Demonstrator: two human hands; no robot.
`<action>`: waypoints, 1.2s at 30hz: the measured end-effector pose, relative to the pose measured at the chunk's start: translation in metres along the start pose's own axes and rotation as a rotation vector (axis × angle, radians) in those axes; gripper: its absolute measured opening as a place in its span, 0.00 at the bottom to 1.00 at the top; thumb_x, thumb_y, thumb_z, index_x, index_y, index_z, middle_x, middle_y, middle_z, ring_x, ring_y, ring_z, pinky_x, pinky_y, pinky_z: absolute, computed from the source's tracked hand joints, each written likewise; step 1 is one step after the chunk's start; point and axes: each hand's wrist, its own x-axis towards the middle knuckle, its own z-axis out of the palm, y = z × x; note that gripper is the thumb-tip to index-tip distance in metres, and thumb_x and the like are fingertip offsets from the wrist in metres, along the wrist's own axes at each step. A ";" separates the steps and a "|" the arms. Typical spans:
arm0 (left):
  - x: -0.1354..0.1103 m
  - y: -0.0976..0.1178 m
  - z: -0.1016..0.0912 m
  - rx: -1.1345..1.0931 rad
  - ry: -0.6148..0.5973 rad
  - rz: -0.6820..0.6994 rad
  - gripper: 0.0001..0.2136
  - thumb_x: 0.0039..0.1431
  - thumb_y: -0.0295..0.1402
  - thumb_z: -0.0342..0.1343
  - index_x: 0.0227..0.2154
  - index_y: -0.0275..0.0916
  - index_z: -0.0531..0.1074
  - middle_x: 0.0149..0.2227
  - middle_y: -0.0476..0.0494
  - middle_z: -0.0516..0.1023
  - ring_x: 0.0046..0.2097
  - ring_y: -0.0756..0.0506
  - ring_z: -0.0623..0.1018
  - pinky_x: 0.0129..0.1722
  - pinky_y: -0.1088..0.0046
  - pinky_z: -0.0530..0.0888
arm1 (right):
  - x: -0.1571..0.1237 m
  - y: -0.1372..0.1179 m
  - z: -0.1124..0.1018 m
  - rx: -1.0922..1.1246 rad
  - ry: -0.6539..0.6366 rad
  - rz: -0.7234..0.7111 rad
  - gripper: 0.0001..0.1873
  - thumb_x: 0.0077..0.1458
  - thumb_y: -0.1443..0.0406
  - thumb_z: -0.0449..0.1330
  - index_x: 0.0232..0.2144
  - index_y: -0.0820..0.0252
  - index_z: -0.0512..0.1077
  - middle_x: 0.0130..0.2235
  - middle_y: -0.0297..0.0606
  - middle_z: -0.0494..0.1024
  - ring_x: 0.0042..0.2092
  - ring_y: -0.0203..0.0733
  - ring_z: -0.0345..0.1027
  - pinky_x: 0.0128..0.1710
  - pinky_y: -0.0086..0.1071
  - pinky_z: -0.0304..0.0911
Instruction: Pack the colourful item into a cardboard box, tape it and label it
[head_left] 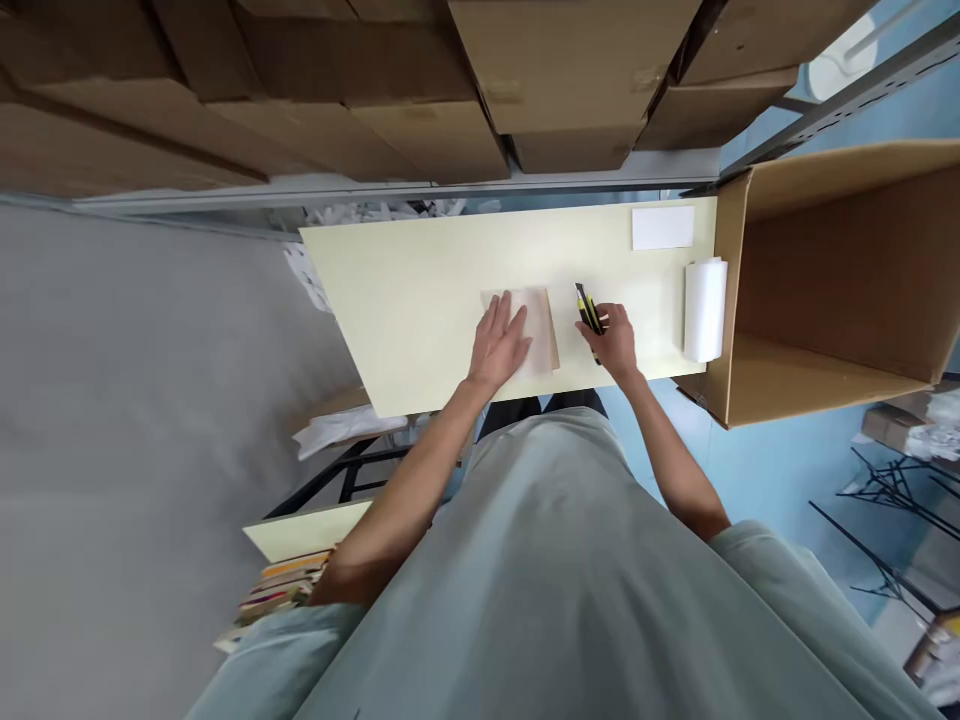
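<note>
My left hand [501,340] lies flat with fingers stretched out on a thin, translucent whitish sheet [534,330]. Beneath the sheet's right side, the edge of a brown cardboard piece [553,345] shows. My right hand [611,338] holds a black and yellow utility knife [587,310] just right of the sheet, its tip pointing away from me. Whether the blade is out is too small to tell. Both hands are over a long cream-coloured tabletop [420,300].
A white roll [705,310] and a white paper rectangle [662,228] lie at the table's right end. Beside them an open cardboard box [840,290] faces right. Stacked cartons [570,70] fill a shelf [337,192] along the far side. A grey wall [150,420] stands left.
</note>
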 end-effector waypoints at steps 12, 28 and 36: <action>0.035 0.044 -0.017 0.234 -0.247 -0.013 0.35 0.78 0.40 0.50 0.83 0.43 0.50 0.85 0.29 0.37 0.83 0.23 0.47 0.74 0.32 0.59 | 0.000 -0.013 0.049 -0.178 -0.109 -0.008 0.32 0.73 0.58 0.52 0.75 0.59 0.57 0.67 0.57 0.78 0.56 0.61 0.81 0.55 0.55 0.79; 0.075 0.056 -0.010 0.230 -0.325 -0.147 0.43 0.75 0.54 0.54 0.83 0.42 0.45 0.83 0.23 0.42 0.78 0.14 0.53 0.68 0.28 0.67 | 0.007 -0.039 0.060 -0.414 -0.225 0.068 0.36 0.78 0.64 0.44 0.84 0.55 0.47 0.64 0.55 0.75 0.51 0.53 0.79 0.53 0.47 0.78; 0.077 0.031 0.014 0.120 -0.211 -0.063 0.44 0.74 0.59 0.52 0.82 0.41 0.49 0.82 0.21 0.45 0.77 0.12 0.54 0.67 0.22 0.64 | 0.004 -0.038 0.060 -0.383 -0.195 0.052 0.36 0.79 0.63 0.45 0.84 0.52 0.46 0.65 0.53 0.75 0.51 0.51 0.79 0.52 0.43 0.78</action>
